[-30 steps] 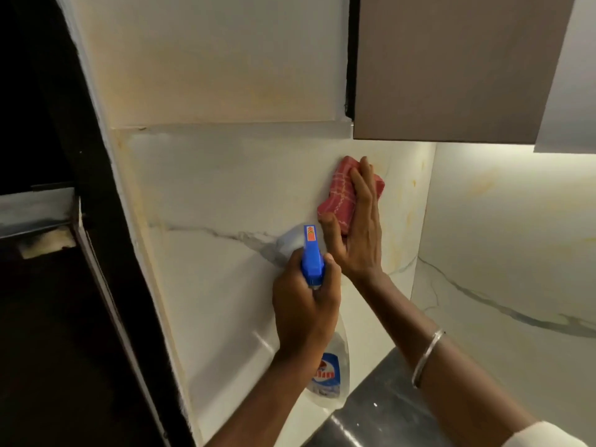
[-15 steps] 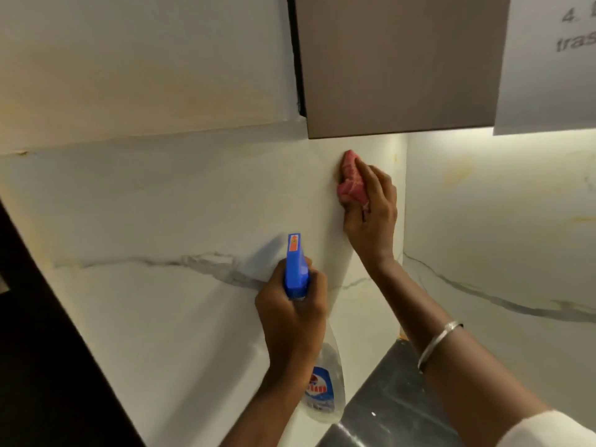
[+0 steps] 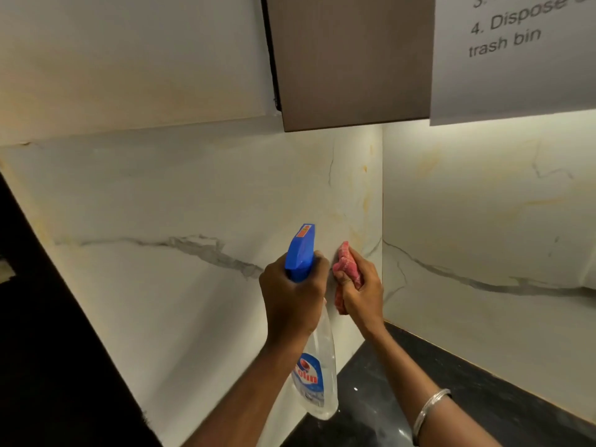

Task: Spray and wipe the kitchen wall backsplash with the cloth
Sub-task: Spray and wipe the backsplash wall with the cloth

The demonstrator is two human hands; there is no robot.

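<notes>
The white marble backsplash point(image 3: 180, 201) with grey veins fills the middle of the view and meets a second lit wall at a corner on the right. My left hand point(image 3: 292, 298) grips the neck of a clear spray bottle point(image 3: 317, 375) with a blue trigger head, nozzle toward the wall. Right beside it, my right hand point(image 3: 362, 290) holds a bunched red checked cloth point(image 3: 346, 264) against the backsplash near the corner, at the height of the grey vein.
A brown upper cabinet point(image 3: 351, 59) hangs above the corner, with a white instruction sheet point(image 3: 516, 53) on its right. A dark stone counter point(image 3: 387, 398) runs below the walls. The backsplash ends at a dark opening point(image 3: 42, 333) on the left.
My right hand has slid the cloth down the backsplash from just under the cabinet to beside the spray bottle. The view has shifted right and up.
</notes>
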